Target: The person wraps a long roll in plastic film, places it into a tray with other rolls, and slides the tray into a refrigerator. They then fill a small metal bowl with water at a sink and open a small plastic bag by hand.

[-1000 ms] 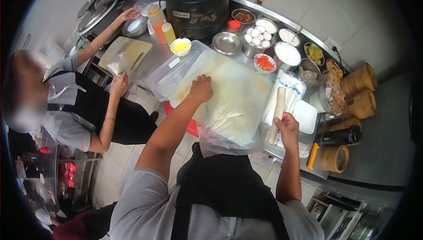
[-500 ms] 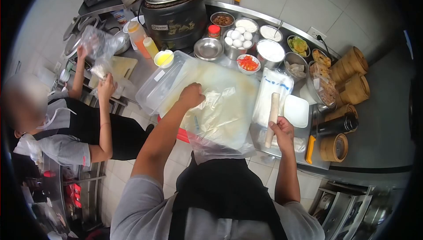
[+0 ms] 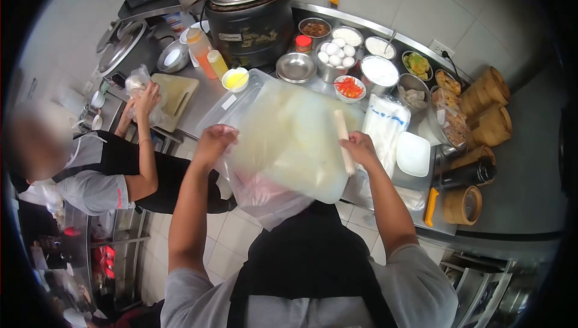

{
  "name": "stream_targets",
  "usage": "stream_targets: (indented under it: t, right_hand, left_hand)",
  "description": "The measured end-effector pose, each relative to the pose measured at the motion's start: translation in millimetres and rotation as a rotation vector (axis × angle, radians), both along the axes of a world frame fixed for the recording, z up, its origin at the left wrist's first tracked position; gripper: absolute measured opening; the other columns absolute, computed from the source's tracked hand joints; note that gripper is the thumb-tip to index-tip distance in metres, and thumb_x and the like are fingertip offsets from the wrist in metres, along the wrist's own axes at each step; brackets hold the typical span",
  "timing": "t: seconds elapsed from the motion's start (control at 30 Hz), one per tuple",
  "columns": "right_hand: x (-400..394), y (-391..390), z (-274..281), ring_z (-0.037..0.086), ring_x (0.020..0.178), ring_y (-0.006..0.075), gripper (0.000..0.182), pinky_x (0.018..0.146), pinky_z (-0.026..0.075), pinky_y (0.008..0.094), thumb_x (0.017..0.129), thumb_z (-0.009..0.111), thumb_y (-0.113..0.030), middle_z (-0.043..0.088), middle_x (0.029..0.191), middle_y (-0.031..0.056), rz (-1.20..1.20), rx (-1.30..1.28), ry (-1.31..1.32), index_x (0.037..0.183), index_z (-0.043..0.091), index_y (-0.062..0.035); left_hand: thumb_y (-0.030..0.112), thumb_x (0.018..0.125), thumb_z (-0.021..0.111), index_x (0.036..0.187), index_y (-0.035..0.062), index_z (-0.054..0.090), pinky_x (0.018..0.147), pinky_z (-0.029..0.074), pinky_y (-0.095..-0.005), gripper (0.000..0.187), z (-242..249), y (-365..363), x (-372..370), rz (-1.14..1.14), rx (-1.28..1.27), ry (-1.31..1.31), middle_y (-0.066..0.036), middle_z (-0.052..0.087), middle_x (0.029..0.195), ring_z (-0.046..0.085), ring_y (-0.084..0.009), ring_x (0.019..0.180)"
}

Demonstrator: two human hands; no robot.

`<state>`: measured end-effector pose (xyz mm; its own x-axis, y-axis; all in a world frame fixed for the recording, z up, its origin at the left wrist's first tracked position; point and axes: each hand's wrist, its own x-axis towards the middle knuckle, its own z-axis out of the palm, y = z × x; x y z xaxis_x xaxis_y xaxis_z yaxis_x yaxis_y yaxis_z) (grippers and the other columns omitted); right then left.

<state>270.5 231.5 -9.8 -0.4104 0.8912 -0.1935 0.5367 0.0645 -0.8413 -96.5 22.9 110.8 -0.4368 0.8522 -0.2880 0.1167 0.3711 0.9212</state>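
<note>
My left hand point(image 3: 217, 144) is closed on the edge of a clear plastic sheet point(image 3: 265, 201), beside the board's left side. The sheet hangs over the near edge of a pale cutting board point(image 3: 289, 123), which carries yellowish stains. In my right hand point(image 3: 360, 149) is a short wooden rolling pin point(image 3: 342, 128), tilted over the board's right side. A clear plastic lid or tub point(image 3: 220, 104) sticks out from under the board at the left. To the right of the board lie a stack of white plastic bags point(image 3: 385, 124) and a white square dish point(image 3: 413, 154).
Behind the board stand a bowl of eggs point(image 3: 335, 53), a bowl of sliced red peppers point(image 3: 350, 88), a yellow liquid bowl point(image 3: 235, 79) and a black soup kettle point(image 3: 250, 30). Bamboo steamers point(image 3: 489, 85) and a yellow-handled knife point(image 3: 431, 207) are at right. A co-worker point(image 3: 102, 165) handles a bag at left.
My left hand has moved left off the board's middle, drawing the plastic sheet with it. My right hand has brought the rolling pin left, over the board. The co-worker's hands have come together.
</note>
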Motion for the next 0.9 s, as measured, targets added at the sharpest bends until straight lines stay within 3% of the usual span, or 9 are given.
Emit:
stream_targets:
  t: [0.27,0.37,0.43,0.47,0.53,0.6,0.73,0.83,0.9]
  right_hand:
    - [-43.1,10.4,21.0,0.065,0.085,0.0291,0.037,0.076,0.05,0.0392,0.076,0.066,-0.036,0.068,0.091,0.0131,0.011,0.146,-0.4,0.098,0.065,-0.005]
    - [-42.1,-0.5,16.4,0.065,0.087,0.0316,0.036,0.077,0.05,0.041,0.077,0.067,-0.032,0.066,0.088,0.0144,0.054,0.237,-0.426,0.1,0.064,-0.0053]
    - [-44.5,-15.2,24.8,0.064,0.083,0.0284,0.032,0.075,0.05,0.0381,0.079,0.071,-0.028,0.063,0.083,0.012,-0.095,0.772,-0.368,0.099,0.064,-0.0044]
    - [-46.1,-21.1,33.4,0.064,0.083,0.0284,0.032,0.075,0.05,0.0381,0.079,0.071,-0.028,0.063,0.083,0.012,-0.088,0.775,-0.361,0.099,0.064,-0.0044]
    - [-52.4,-45.6,79.3,0.061,0.079,0.0215,0.032,0.072,0.05,0.0321,0.079,0.075,-0.026,0.062,0.085,0.0094,-0.04,0.307,0.182,0.099,0.063,-0.0037]
    - [-57.0,-87.5,128.9,0.058,0.078,0.0155,0.037,0.07,0.048,0.0274,0.079,0.077,-0.028,0.061,0.088,0.0066,0.12,0.165,0.275,0.1,0.062,-0.0024]
    - [-74.6,-128.7,149.9,0.059,0.079,0.015,0.038,0.071,0.049,0.0275,0.08,0.076,-0.03,0.062,0.089,0.0056,0.308,0.437,0.39,0.102,0.062,-0.0022]
    - [-81.3,-124.9,134.8,0.06,0.08,0.0148,0.041,0.071,0.049,0.028,0.081,0.075,-0.033,0.063,0.088,0.0045,0.139,0.179,0.453,0.105,0.062,-0.0022]
    - [-75.1,-118.0,127.5,0.061,0.078,0.0152,0.042,0.07,0.05,0.029,0.082,0.074,-0.035,0.064,0.085,0.0055,0.029,0.152,0.339,0.103,0.064,-0.0008]
  left_hand:
    - [0.021,0.089,0.069,0.091,0.0049,0.064,0.055,0.04,-0.0188,0.017,120.6,-52.3,13.8,0.208,0.432,0.108,0.001,0.065,0.078,0.051,-0.003,0.06]
    - [0.013,0.089,0.069,0.091,0.004,0.064,0.058,0.041,-0.0186,0.011,124.6,-55.5,34.2,0.192,0.545,0.19,0.0,0.065,0.081,0.053,-0.0037,0.065]
    - [0.01,0.089,0.068,0.092,0.0031,0.063,0.062,0.044,-0.0196,0.009,118.4,-51.0,52.4,0.123,0.597,0.167,-0.002,0.065,0.084,0.057,-0.0055,0.069]
    - [0.008,0.089,0.068,0.091,0.0028,0.062,0.063,0.045,-0.0203,0.008,113.6,-45.9,63.5,0.152,0.584,0.135,-0.002,0.065,0.085,0.058,-0.0061,0.071]
    - [0.013,0.09,0.067,0.089,0.0039,0.061,0.062,0.046,-0.0203,0.011,91.0,-29.3,83.4,0.198,0.61,0.055,-0.003,0.066,0.084,0.06,-0.007,0.071]
    - [0.016,0.091,0.066,0.088,0.0051,0.06,0.062,0.047,-0.0202,0.013,64.7,-9.8,100.1,0.238,0.579,-0.082,-0.004,0.067,0.083,0.061,-0.0077,0.07]
    - [0.01,0.088,0.066,0.087,0.0043,0.059,0.064,0.049,-0.0239,0.01,0.9,15.3,127.2,0.178,0.483,-0.23,-0.004,0.067,0.087,0.061,-0.0101,0.071]
    - [0.006,0.081,0.069,0.081,0.0048,0.058,0.058,0.048,-0.0301,0.012,-14.1,21.8,152.0,-0.008,0.675,0.007,-0.005,0.063,0.081,0.061,-0.0148,0.065]
    - [0.008,0.079,0.07,0.079,0.0022,0.055,0.058,0.047,-0.031,0.016,-8.5,17.0,168.0,-0.049,0.443,0.419,-0.008,0.06,0.077,0.06,-0.0188,0.064]
